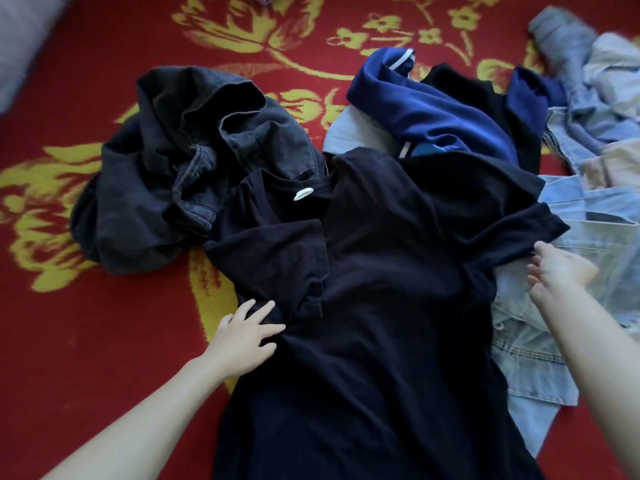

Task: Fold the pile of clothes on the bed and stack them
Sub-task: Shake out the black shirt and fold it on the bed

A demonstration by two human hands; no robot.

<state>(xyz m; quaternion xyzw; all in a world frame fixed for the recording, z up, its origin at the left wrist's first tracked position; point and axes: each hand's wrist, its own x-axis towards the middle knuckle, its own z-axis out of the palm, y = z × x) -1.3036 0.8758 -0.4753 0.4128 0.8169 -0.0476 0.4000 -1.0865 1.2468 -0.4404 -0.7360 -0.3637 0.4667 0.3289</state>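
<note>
- Dark T-shirt (381, 323) lies spread lengthwise on the bed, hem toward the camera and neck away, with a white label (303, 194) showing inside the collar; its cloth is rumpled, not yet folded.
- Left hand (242, 337) rests on the shirt's side just under the folded-in sleeve, fingers (266, 308) spread and flat on the cloth.
- Right hand (557, 271) is at the hem of the other sleeve, fingers (535, 271) apart and loosely extended; it is blurred, so whether it touches the hem cannot be told.
- Dark grey jeans (180, 161) sit crumpled beyond the left hand.
- Blue garment (433, 109) lies heaped past the collar.
- Pale denim clothes (519, 358) lie under the right arm.
- Red bed cover (104, 341) with yellow flowers lies beneath everything.
</note>
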